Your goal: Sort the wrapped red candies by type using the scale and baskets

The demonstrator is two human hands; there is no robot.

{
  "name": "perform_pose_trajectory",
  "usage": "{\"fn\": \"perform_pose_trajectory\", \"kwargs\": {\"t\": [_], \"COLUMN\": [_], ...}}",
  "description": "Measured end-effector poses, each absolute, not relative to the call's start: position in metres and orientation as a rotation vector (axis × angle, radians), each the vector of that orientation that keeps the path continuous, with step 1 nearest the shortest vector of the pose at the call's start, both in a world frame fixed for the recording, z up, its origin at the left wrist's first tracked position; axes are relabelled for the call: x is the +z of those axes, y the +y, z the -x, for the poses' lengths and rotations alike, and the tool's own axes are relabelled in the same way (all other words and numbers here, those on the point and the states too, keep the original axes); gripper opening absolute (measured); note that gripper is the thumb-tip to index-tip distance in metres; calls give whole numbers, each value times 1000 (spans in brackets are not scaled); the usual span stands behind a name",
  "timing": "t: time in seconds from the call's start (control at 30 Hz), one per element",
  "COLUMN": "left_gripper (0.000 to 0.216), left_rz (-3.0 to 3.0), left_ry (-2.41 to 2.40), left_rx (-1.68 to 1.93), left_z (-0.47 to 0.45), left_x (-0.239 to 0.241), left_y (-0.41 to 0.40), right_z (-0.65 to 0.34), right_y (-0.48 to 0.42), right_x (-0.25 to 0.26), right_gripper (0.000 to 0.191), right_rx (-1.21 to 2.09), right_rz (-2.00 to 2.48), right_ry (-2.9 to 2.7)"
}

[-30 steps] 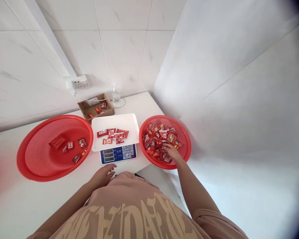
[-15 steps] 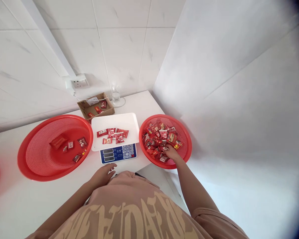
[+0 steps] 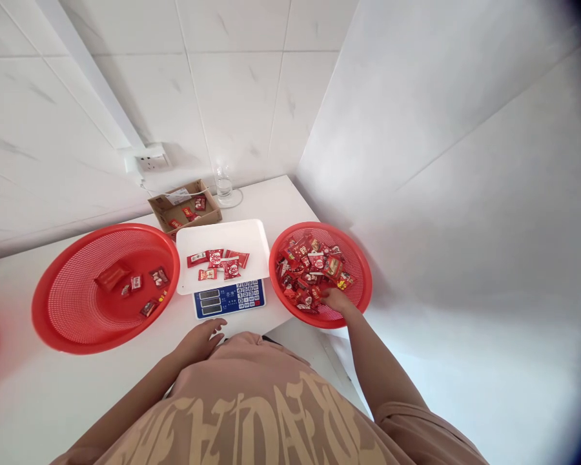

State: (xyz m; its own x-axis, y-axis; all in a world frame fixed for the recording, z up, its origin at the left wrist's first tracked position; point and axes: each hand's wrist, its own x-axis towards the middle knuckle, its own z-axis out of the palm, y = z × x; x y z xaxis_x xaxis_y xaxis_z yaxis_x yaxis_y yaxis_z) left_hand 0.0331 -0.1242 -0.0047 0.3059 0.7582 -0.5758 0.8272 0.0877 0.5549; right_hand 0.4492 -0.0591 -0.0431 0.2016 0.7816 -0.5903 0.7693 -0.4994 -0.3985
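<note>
The right hand (image 3: 337, 301) sits among the red packets (image 3: 316, 261) in the basket (image 3: 365, 274) right of centre — fingertips hidden, grip impossible to tell. Left hand (image 3: 201, 339), lower centre: fingers loosely parted, nothing held. Packets look light, slippery — likely best pinched by one end.

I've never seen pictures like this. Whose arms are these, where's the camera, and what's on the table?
There's no machine: a person wears the camera on their head, looking forward and down. On the white table is a scale, its white tray bearing small red packets. A fuller red basket stands right, a sparser one left, a cardboard box behind. The right hand is in the fuller basket; its fingertips are hidden, so any grip is unclear. The left hand, near the scale's front, shows nothing held.
</note>
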Motion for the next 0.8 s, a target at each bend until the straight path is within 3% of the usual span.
{"fn": "perform_pose_trajectory", "kwargs": {"t": [0.37,0.6,0.8], "left_gripper": [34,36,35], "left_rz": [-1680,-1691,-1698], "left_ry": [1469,1452,1463], "left_rx": [-94,-103,-79], "left_z": [-30,-31,-29], "left_x": [-5,-7,-7], "left_y": [-127,-129,-131], "right_z": [-430,-376,-298], "right_y": [-53,-28,-16], "right_x": [-9,46,37], "right_gripper": [11,16,22], "right_rx": [980,1220,1276], "right_rz": [2543,1937,1746], "right_ry": [-1819,-1886,-1871]}}
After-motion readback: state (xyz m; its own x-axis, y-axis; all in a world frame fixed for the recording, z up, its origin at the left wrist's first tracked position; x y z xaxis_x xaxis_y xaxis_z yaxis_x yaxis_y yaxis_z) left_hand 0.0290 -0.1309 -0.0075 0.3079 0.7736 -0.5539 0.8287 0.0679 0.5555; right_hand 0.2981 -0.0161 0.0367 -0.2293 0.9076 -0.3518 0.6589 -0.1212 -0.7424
